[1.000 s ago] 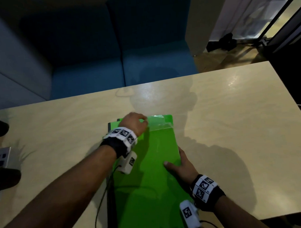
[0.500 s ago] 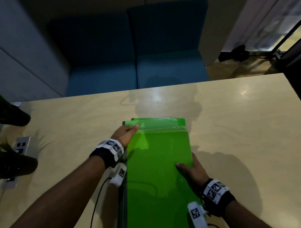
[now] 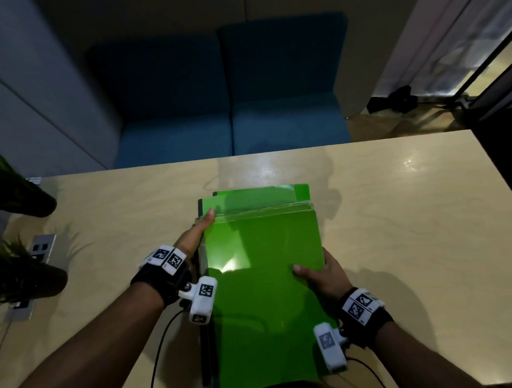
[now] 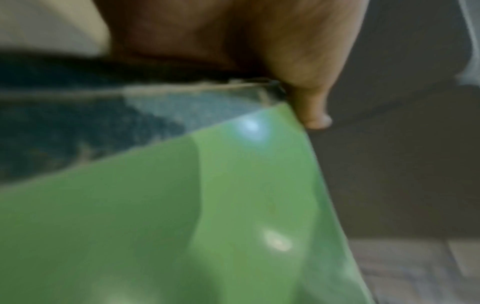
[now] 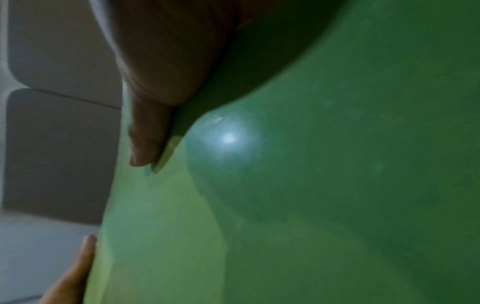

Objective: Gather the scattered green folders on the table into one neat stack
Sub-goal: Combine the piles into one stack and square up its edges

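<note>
Office lounge: pale wooden table with inset power socket, blue sofa, glass partition.

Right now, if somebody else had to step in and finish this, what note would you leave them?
Left hand: fingers straight, pressed against the left edge of the top folder.
Right hand: grips that folder's right edge, thumb on top.
Folders: all gathered in one pile on the table; none loose elsewhere in view.
Done: gathering.
Left: far ends are staggered; square the edges, then let go.
</note>
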Motion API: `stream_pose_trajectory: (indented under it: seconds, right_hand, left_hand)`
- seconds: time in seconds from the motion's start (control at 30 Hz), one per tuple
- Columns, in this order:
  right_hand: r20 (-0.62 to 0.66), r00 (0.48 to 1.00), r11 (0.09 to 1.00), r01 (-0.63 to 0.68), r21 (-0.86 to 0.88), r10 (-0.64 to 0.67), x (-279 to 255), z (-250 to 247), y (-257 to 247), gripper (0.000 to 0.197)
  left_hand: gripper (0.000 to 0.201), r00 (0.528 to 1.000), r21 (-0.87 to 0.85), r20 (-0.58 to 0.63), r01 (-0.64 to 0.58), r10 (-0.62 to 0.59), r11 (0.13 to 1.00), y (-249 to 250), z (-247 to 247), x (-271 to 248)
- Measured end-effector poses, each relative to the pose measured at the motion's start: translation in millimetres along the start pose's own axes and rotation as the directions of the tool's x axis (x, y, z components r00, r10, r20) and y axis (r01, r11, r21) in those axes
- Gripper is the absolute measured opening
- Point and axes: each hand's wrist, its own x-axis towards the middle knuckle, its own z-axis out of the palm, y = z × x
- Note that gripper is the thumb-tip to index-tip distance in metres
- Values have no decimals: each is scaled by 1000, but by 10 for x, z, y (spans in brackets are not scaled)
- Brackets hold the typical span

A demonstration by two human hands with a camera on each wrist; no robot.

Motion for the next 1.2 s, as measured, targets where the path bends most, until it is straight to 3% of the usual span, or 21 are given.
stream_pose_trajectory:
  seconds: [0.13,0.23,0.33,0.43,0.47,0.53,0.63,0.7,0.73,0.8,0.83,0.87,0.9,0.93,0.97,1.0,1.03,1.07,1.1,1.13,1.2]
  right_hand:
    - [-29,996,995,90,33,-90,-110,-1,-249,56]
    - [-31,963,961,266,-77,-269,-174,28,-530,60]
    - [-20,878,859,464,-215,-479,-257,79,-925,58]
    - [17,724,693,666,-275,-690,-338,92,-1309,68]
    - [30,642,604,735,-307,-766,-318,64,-1367,74]
    - [15,576,549,785,-286,-817,-289,41,-1399,88]
    - [51,642,614,751,-243,-765,-238,-34,-1247,93]
    - [116,728,691,680,-245,-675,-287,-62,-1091,99]
    - [100,785,748,614,-251,-611,-300,-55,-1041,103]
    - [109,815,713,555,-429,-569,-317,-141,-958,99]
    - [125,824,683,534,-499,-553,-345,-179,-961,95]
    - [145,834,663,517,-541,-532,-380,-215,-984,93]
    - [177,832,630,521,-576,-526,-408,-238,-1014,94]
    - [196,821,620,540,-568,-536,-433,-248,-1069,103]
    - [219,813,623,561,-546,-540,-451,-272,-1123,117]
    - [238,779,625,614,-482,-580,-479,-263,-1194,128]
    - [198,760,664,641,-386,-619,-538,-209,-1295,135]
    - [118,756,719,651,-242,-644,-605,-139,-1390,136]
    - [54,740,733,672,-110,-670,-655,-54,-1492,133]
    - [5,722,721,692,-29,-692,-681,16,-1579,122]
    - [-32,695,696,717,-54,-718,-716,152,-1743,89]
  left_hand:
    - [115,990,-195,63,-115,129,974,89,58,-594]
    - [128,915,-220,-52,-402,401,889,138,199,-951]
    - [114,795,-275,-150,-605,588,747,374,265,-1208]
    - [76,633,-310,-148,-759,760,572,596,302,-1598]
    - [66,573,-310,-139,-800,808,514,636,306,-1686]
    - [60,462,-277,-82,-862,883,425,682,319,-1822]
    - [87,425,-247,35,-873,904,420,531,365,-1687]
    - [78,497,-244,63,-833,866,496,338,380,-1615]
    - [75,571,-196,110,-790,814,581,241,407,-1573]
    - [79,675,-20,123,-731,727,682,131,405,-1598]
    - [71,665,-14,119,-742,738,671,127,387,-1598]
    - [55,565,77,108,-825,818,560,260,316,-1641]
    - [54,427,90,95,-903,899,419,394,288,-1732]
    - [72,414,-113,63,-901,908,419,536,339,-1855]
    - [82,375,-156,107,-908,921,388,593,370,-1873]
    - [90,307,9,187,-950,933,311,586,352,-1778]
    - [100,279,103,223,-960,934,262,580,397,-1779]
    - [106,366,17,159,-930,917,368,565,383,-1704]
    - [109,382,-90,137,-914,914,395,535,381,-1608]
    - [110,289,-11,103,-956,952,292,526,372,-1582]
    - [107,191,8,120,-982,974,191,528,356,-1497]
